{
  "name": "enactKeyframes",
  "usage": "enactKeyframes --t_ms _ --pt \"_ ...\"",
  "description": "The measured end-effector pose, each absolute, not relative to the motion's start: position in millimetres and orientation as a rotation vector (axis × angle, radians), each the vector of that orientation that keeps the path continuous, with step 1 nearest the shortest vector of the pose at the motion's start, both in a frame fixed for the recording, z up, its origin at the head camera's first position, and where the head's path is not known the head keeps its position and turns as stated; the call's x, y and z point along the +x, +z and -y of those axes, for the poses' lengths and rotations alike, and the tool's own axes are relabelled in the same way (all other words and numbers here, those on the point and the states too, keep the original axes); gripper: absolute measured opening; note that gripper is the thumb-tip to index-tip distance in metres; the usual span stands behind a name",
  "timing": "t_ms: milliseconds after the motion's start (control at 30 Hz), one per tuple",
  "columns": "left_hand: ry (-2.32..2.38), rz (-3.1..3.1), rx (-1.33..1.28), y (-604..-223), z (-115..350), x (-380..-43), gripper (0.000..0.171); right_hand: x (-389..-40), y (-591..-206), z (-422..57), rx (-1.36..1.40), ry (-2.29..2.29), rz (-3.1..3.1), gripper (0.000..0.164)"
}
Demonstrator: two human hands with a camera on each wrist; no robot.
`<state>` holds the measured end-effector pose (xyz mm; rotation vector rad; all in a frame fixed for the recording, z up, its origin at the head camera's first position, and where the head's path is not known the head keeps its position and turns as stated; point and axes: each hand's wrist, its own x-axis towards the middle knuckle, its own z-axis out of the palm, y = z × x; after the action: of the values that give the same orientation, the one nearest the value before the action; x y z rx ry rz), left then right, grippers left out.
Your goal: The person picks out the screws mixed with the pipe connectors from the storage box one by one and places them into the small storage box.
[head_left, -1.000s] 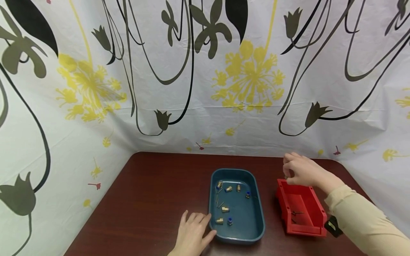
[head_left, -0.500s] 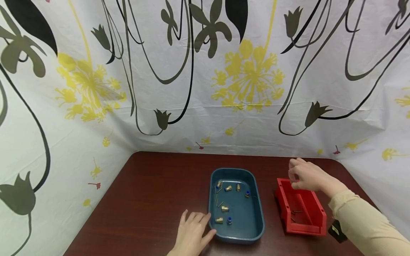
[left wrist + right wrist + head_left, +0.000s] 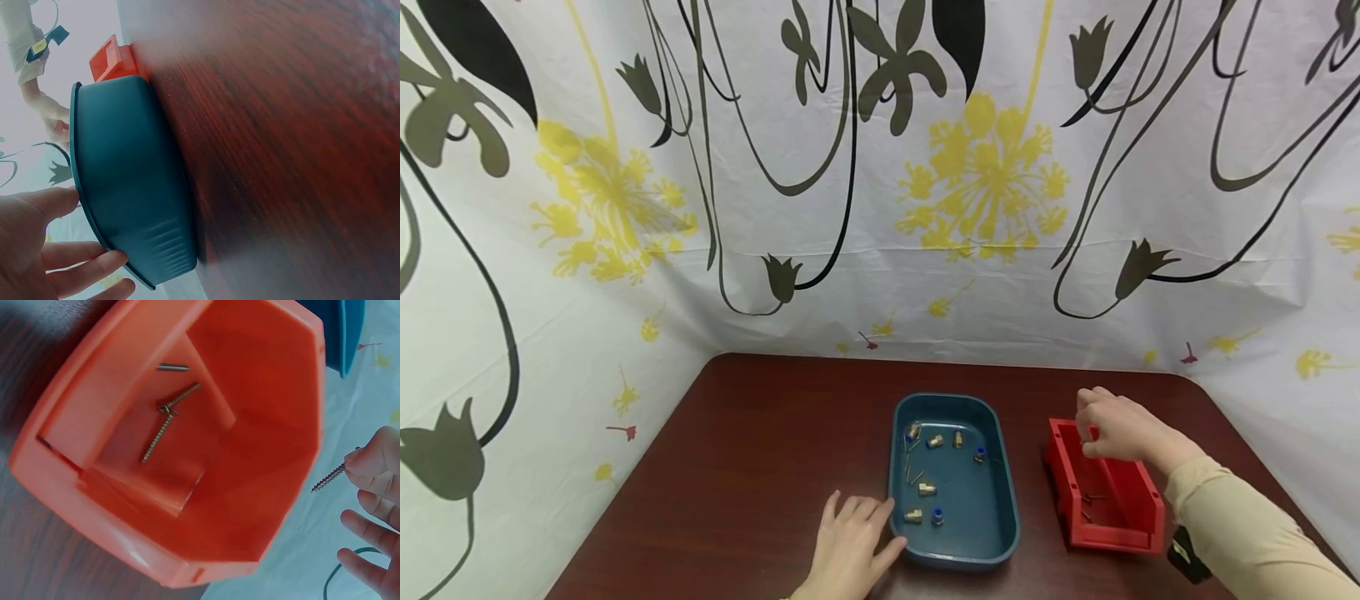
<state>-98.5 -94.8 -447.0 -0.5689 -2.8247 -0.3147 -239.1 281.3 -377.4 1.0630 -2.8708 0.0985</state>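
My right hand (image 3: 1123,425) is above the far end of the red bin (image 3: 1123,475). In the right wrist view its thumb and finger pinch a screw (image 3: 329,478), point down, outside the bin's wall. Two more screws (image 3: 156,440) and a short metal pin (image 3: 173,367) lie on the bin's floor. My left hand (image 3: 850,546) rests at the near left corner of the blue-green tray (image 3: 988,521), thumb and fingers touching its rim. Inside that tray are several brass fittings (image 3: 927,489), some with blue ends (image 3: 937,517), and thin screws (image 3: 907,467) along its left side.
Both containers stand on a dark red-brown table (image 3: 760,467), with a narrow gap between them. A white patterned cloth (image 3: 880,292) hangs behind the table and along its left side. A black device (image 3: 1187,557) is strapped at my right wrist.
My right hand has moved from the bin's far rim slightly right and closer to me, over the bin. The left hand and the tray have stayed in place.
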Motion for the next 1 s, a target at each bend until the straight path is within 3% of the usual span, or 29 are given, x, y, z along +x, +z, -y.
enactKeyframes --t_ms 1000 --pt "-0.329 2.835 -0.576 -445 95 -98 0.041 -232 -414 -283 1.03 0.124 3.007 0.03"
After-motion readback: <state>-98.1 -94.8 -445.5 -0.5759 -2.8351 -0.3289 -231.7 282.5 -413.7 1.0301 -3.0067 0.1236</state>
